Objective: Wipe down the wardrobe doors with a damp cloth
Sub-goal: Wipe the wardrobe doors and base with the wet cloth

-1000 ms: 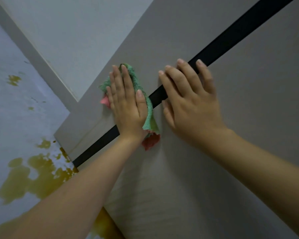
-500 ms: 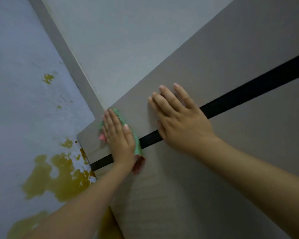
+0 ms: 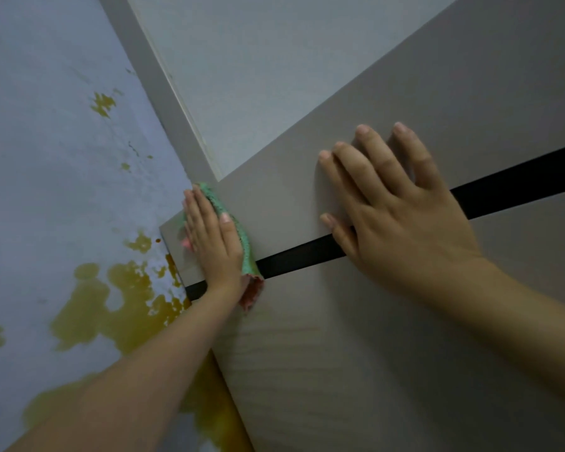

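Both hands are up against the wardrobe door as I look steeply upward from the head camera. On my left, the left hand lies flat with straight fingers held together, pressing the cloth against the door's upper left corner; I see no curl in the fingers, so it is pushing rather than gripping. That cloth is green along the edge that shows beside the thumb and above the fingertips, with a pinkish-red part poking out below the heel of the hand and a small pink bit at the little-finger side. Most of it is hidden under the palm. The right hand is spread open, fingers straight and slightly fanned, palm flat on the same grey door well to the right of the cloth and holding nothing. A black strip runs across the door; the cloth's lower end overlaps it and the right hand's thumb and palm cover part of it. Left of the door, the pale wall carries yellow-brown stains, largest just beside the door's edge. Above the door's top edge I see a light ceiling.
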The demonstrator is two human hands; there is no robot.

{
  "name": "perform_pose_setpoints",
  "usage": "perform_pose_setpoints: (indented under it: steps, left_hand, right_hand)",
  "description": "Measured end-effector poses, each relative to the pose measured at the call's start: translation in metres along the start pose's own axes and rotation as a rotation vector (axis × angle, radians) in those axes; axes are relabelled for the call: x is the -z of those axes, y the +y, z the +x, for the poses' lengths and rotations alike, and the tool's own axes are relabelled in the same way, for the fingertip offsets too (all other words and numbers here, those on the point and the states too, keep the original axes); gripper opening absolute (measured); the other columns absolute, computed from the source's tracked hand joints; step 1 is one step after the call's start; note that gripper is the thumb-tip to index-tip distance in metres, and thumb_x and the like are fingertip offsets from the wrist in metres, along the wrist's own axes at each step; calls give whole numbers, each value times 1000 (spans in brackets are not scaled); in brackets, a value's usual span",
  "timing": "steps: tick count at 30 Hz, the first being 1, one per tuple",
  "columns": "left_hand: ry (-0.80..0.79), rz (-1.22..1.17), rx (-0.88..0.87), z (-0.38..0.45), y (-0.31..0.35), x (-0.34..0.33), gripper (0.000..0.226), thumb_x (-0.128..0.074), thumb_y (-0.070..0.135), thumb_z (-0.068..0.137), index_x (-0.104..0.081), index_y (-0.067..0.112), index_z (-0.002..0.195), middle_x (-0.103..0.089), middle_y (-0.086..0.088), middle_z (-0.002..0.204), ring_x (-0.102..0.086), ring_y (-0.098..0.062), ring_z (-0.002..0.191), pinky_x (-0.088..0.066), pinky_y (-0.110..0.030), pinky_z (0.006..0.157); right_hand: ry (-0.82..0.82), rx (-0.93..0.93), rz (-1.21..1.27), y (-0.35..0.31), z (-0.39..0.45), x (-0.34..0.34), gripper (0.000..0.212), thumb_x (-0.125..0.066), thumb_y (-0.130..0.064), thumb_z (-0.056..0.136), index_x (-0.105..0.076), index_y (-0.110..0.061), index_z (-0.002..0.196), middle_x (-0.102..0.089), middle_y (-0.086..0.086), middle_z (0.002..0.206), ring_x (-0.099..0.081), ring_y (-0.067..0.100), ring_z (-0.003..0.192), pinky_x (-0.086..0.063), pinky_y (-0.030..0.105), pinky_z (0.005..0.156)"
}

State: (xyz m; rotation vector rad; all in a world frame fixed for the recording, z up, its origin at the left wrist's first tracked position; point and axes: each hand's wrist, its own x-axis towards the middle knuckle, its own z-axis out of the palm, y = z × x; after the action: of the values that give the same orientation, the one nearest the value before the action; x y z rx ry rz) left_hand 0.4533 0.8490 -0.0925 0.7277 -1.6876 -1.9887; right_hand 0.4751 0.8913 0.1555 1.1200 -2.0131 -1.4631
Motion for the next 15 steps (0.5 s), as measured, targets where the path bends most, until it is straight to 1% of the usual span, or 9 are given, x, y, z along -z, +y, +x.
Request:
perform_pose_setpoints:
  steps: [2, 4, 6, 8, 11, 13, 14, 15]
  left_hand:
    - [-11, 11, 34, -1, -5, 1, 63, -17, 36, 95, -8, 4, 149, -5, -12, 158, -2, -16, 145, -2, -37, 119]
    - [-9, 31, 81, -7, -5, 2, 66, -13, 40, 94, -6, 5, 149, -2, -10, 159, -1, -18, 146, -3, -37, 119]
    - [-6, 50, 116, -21, -9, 2, 73, -6, 48, 90, -3, 6, 149, 0, -7, 158, 0, -15, 145, -6, -39, 119]
    - [-39, 51, 126, -40, -15, 1, 73, -4, 50, 88, -1, 8, 148, 4, 1, 154, 3, -9, 142, -8, -41, 119]
    - [-28, 24, 113, -52, -15, -5, 72, -5, 50, 88, -1, 10, 148, 7, 7, 150, 5, -7, 141, -4, -36, 119]
    - [-2, -9, 137, -47, -13, -8, 74, -8, 50, 88, -7, 7, 149, 1, 3, 152, 1, -8, 140, -3, -32, 117]
    - [4, 3, 154, -41, -23, -11, 73, -12, 48, 90, -10, 5, 149, -2, -1, 154, -1, -11, 141, -2, -31, 116]
    - [-1, 59, 162, -36, -37, -13, 69, -21, 42, 94, -11, 2, 149, -4, -6, 155, -2, -14, 143, 0, -28, 116]
  right_hand:
    - [6, -3, -10, 0, 1, 0, 57, -37, -37, 97, -43, 3, 138, -51, 19, 132, -39, 36, 131, -15, 49, 113]
    - [12, -7, -10, 1, 2, 0, 57, -37, -37, 97, -43, 3, 138, -51, 19, 133, -38, 36, 131, -15, 49, 113]
    - [12, -10, -11, 0, 2, 1, 58, -38, -36, 96, -43, 3, 138, -51, 20, 133, -37, 36, 131, -16, 49, 113]
    - [0, -8, -14, 0, 1, 1, 58, -39, -36, 95, -42, 3, 138, -50, 20, 134, -36, 36, 131, -16, 50, 113]
    - [-29, 8, -48, 1, 1, 1, 60, -39, -36, 94, -40, 4, 139, -49, 21, 135, -31, 37, 131, -15, 51, 113]
    - [-53, 26, -91, 3, 1, 1, 63, -38, -38, 94, -37, 4, 140, -47, 21, 137, -30, 37, 132, -14, 51, 113]
    - [-66, 32, -110, 3, 1, 1, 64, -37, -39, 93, -36, 4, 141, -46, 21, 137, -29, 37, 132, -13, 52, 113]
    - [-76, 38, -126, 3, 1, 1, 65, -36, -40, 93, -36, 4, 141, -45, 21, 137, -29, 37, 132, -13, 52, 113]
